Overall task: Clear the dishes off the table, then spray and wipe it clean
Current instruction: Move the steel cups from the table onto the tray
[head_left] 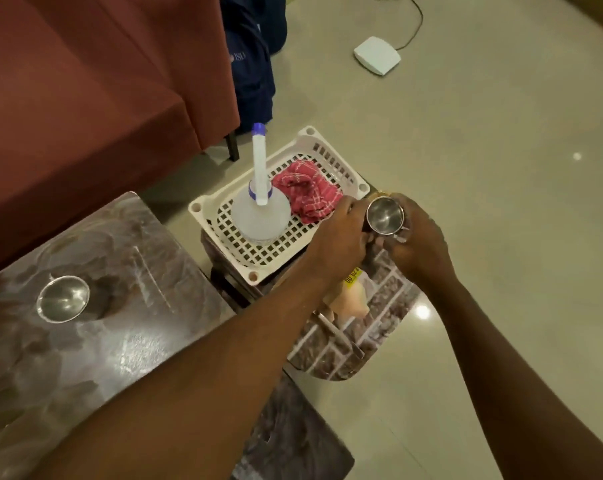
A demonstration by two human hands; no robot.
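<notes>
A small steel cup (384, 215) is held upright between my left hand (341, 237) and my right hand (419, 240), just right of the white plastic basket (210, 220) and above the patterned bag. In the basket stand a clear spray bottle (261, 211) with a white and blue nozzle and a crumpled red checked cloth (308, 190). A steel bowl (63, 298) rests on the dark marble-patterned table (126, 334) at the lower left.
A brown sofa (85, 98) borders the table at the upper left. A dark blue bag (255, 64) leans by the sofa. A brick-patterned bag (365, 327) sits on the floor below my hands. A white device (377, 55) with a cable lies on the tiled floor.
</notes>
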